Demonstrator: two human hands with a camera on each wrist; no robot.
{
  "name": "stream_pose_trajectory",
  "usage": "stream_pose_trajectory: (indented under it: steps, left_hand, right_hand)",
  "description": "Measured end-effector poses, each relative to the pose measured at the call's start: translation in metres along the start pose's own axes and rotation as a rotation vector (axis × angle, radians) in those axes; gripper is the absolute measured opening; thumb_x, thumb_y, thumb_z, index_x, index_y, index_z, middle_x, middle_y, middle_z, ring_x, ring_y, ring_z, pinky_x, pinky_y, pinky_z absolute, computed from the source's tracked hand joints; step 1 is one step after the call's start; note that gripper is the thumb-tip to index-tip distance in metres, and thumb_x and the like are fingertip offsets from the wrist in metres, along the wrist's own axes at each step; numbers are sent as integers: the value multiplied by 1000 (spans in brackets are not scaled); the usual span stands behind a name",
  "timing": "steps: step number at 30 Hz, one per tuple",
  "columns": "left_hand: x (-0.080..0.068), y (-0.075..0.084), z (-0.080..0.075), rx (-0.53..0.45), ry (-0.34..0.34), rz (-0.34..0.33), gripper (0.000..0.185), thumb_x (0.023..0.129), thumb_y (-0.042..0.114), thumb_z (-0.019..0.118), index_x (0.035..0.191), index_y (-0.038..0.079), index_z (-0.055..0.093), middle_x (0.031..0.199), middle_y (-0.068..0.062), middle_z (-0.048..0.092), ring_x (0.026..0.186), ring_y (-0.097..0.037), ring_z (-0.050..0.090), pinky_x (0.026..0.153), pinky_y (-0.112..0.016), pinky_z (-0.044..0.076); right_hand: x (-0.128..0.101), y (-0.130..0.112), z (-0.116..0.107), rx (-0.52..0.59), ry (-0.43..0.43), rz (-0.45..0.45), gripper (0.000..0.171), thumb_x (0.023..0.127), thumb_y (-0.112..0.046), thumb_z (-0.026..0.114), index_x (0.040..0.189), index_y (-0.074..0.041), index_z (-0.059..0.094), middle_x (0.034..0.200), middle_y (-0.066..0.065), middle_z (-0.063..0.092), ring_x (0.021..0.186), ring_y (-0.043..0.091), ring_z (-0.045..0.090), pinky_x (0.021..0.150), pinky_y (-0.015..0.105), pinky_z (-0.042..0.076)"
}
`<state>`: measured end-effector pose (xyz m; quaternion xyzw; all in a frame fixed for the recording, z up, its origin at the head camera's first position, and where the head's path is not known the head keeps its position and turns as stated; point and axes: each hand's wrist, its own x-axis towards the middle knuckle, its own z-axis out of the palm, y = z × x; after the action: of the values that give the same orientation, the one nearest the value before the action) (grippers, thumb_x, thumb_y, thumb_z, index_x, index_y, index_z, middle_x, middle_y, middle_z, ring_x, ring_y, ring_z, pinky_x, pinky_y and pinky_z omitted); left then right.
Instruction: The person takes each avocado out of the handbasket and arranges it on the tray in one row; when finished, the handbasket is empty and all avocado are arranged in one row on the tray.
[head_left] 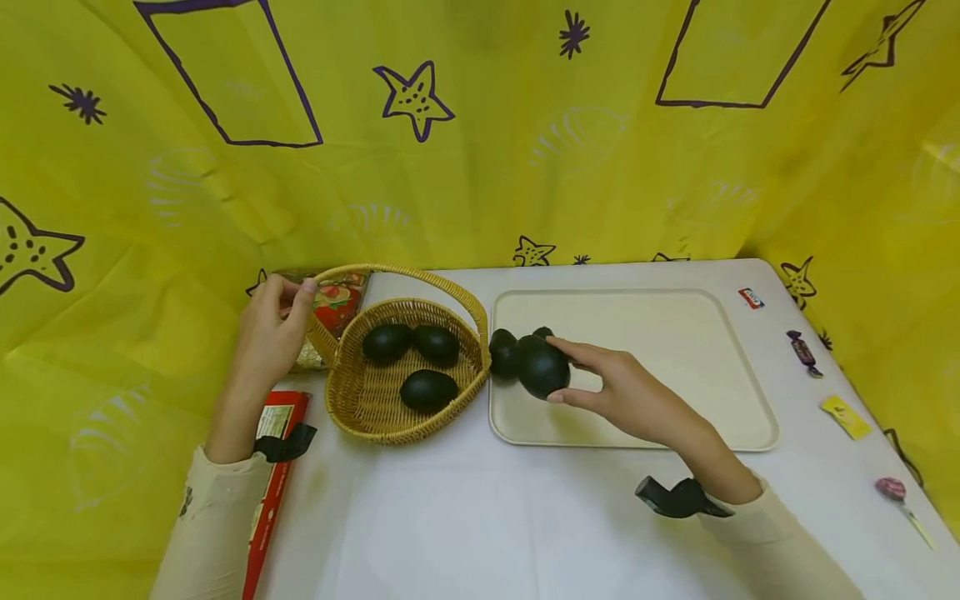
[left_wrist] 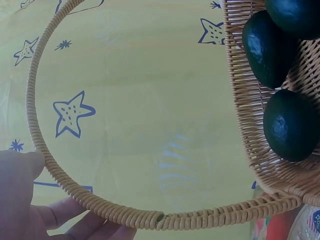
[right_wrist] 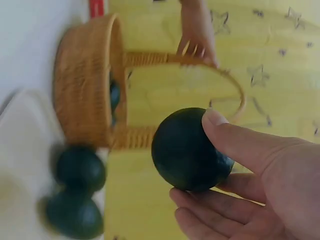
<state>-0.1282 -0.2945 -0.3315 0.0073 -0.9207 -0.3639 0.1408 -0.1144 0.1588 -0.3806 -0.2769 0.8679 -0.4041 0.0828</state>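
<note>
- White cloth covers the table (head_left: 465, 517), and nearest the camera two pale sleeves come in, each wrist wearing a black strap.
- At the left edge a red box (head_left: 273, 467) lies lengthwise under the left forearm; its label print is too small to read.
- The right hand (head_left: 633, 396) grips a dark green avocado (head_left: 543, 368) between thumb and curled fingers, held over the left end of the cream tray (head_left: 675, 367), just beside the basket rim.
- The right wrist view shows what the head view hides — the thumb lies across the fruit's top, the fingers cup it from below, and the fruit is clear of the tray.
- Two more avocados (head_left: 504, 354) sit on the tray right behind the held one, touching each other; in the right wrist view they are blurred.
- The wicker basket (head_left: 360, 400) stands left of the tray with three avocados (head_left: 420, 367) inside.
- The left hand (head_left: 272, 333) holds the basket's handle (head_left: 405, 275) near its left end; the left wrist view shows the thumb pressed on the coil and the fingers curled beneath it.
- Behind the basket lies a packet (head_left: 337, 304) printed with red fruit — no words legible.
- Along the table's right side lie a lollipop (head_left: 892, 490), a yellow sachet (head_left: 846, 415), a purple wrapped sweet (head_left: 802, 350) and a small red-and-white packet (head_left: 751, 297), its writing unreadable.
- A yellow curtain (head_left: 480, 150) with purple stars closes the back.
</note>
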Motion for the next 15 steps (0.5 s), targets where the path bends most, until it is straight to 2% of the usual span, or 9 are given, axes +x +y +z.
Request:
stream_pose_trajectory:
  steps: [6,10,15]
  left_hand:
    - [0,1,0,4,-5,1,58,113,49,43,122,-7,54,128,-31,53,125,-52,54,108,-68,41]
    - [-1,1,1,3,-6,1,58,112,49,43,122,-7,54,128,-31,53,125,-52,54,107,-68,42]
    - [0,0,1,-10,3,1,57,112,50,44,121,-6,54,128,-29,53,125,-51,54,108,-68,41]
  right_hand:
    - [-5,43,-13,-29,65,103,78,98,-40,77,163,-14,43,162,12,49,141,42,54,116,60,43]
    - [-7,71,-15,-50,85,156,79,100,-37,75,163,-6,40,161,19,47,140,48,53,114,64,42]
    - [-6,92,-12,-55,94,177,78,101,-34,74,161,1,39,160,27,45,139,55,50,114,65,41]
